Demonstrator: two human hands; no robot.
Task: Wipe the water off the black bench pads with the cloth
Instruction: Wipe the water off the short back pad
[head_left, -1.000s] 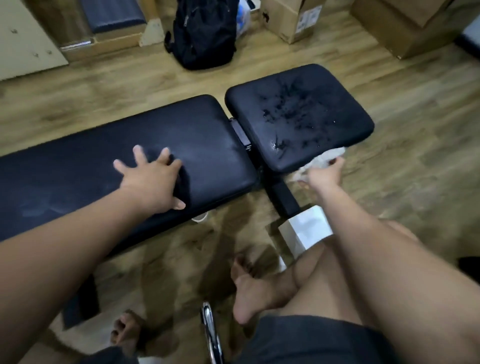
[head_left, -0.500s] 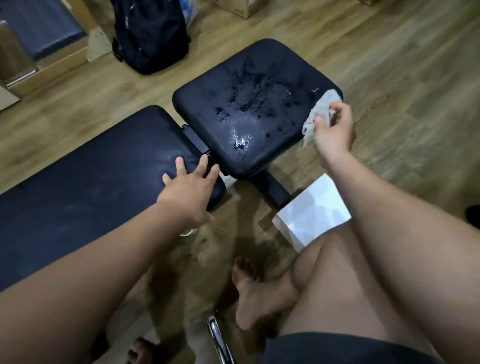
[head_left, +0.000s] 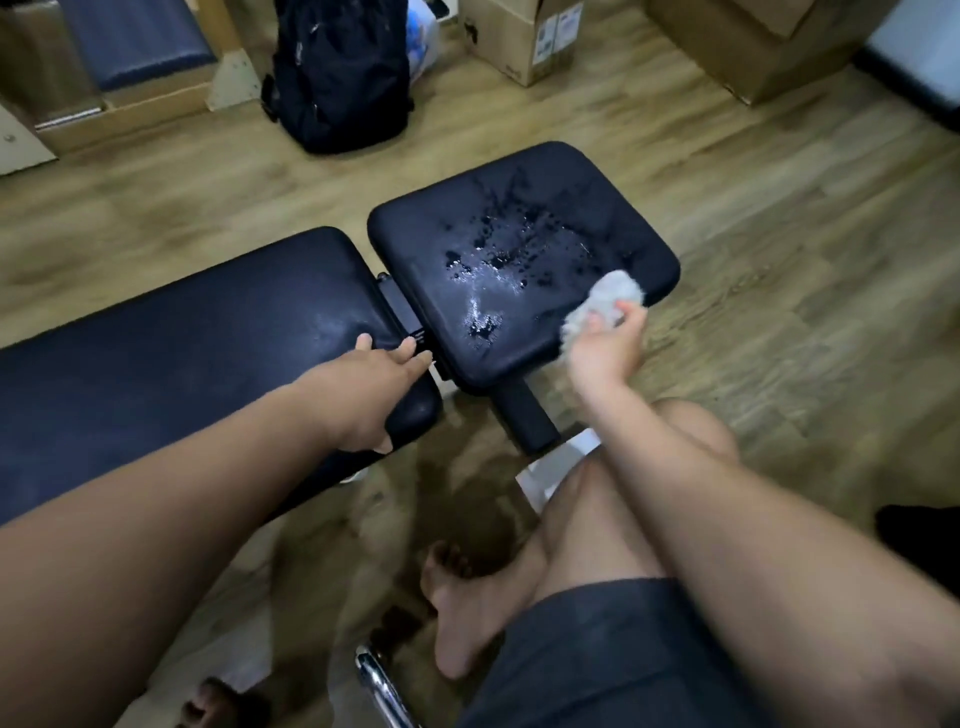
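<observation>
Two black bench pads lie side by side on a wooden floor. The long pad (head_left: 182, 353) stretches left. The short seat pad (head_left: 613, 208) on the right carries water drops (head_left: 498, 260) across its middle. My left hand (head_left: 374, 384) rests flat with straight fingers on the long pad's right end, near the gap between pads. My right hand (head_left: 605, 348) grips a crumpled grey-white cloth (head_left: 608, 306) at the seat pad's near right edge, the cloth touching the pad's corner.
A black backpack (head_left: 343, 73) and cardboard boxes (head_left: 519, 36) stand on the floor behind the bench. My bare legs and feet (head_left: 467, 613) are in front of it, beside a white paper sheet (head_left: 550, 473) and a chrome bar (head_left: 379, 686). A wet patch darkens the floor below the bench.
My right hand has brought the cloth from the seat pad's right side down onto its near right corner. My left hand slid further right along the long pad to its end.
</observation>
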